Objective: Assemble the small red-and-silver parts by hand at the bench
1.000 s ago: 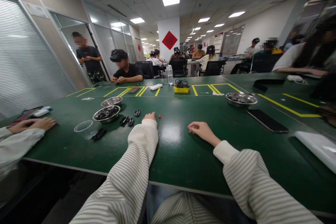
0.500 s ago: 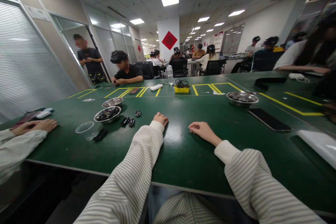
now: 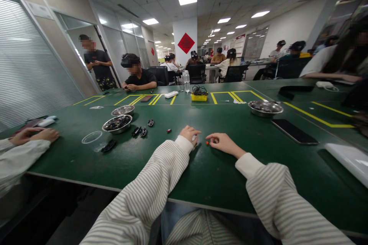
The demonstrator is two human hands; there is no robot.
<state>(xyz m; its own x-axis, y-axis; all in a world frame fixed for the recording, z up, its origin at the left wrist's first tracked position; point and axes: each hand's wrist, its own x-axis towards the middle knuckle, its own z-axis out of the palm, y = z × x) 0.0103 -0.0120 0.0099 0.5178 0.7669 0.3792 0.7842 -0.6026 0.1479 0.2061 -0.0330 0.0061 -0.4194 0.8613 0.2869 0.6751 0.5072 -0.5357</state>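
Observation:
My left hand (image 3: pixel 189 134) rests over the green table with thumb and fingers apart, pointing towards my right hand. A small pale patch shows at its fingertips; I cannot make out what it is. Facing it, my right hand (image 3: pixel 222 142) has its index finger stretched out and its thumb apart from it. A tiny orange-red piece (image 3: pixel 207 143) lies on the table right by the right fingertips. Farther left, beyond my left hand, sits another small dark and red piece (image 3: pixel 169 131). Several black plastic parts (image 3: pixel 143 132) lie to the left.
Two metal bowls (image 3: pixel 117 130) of parts stand left, near a clear plastic cup (image 3: pixel 92 141). Right are another metal bowl (image 3: pixel 266 114), a phone (image 3: pixel 294 131) and a white object (image 3: pixel 349 160). A yellow box (image 3: pixel 199 98) holds cables. Another person's hands (image 3: pixel 37 136) rest at the left.
My left hand has moved right, towards my right hand, uncovering the small dark and red piece. My right fingers have spread, and the orange-red piece now shows beside them.

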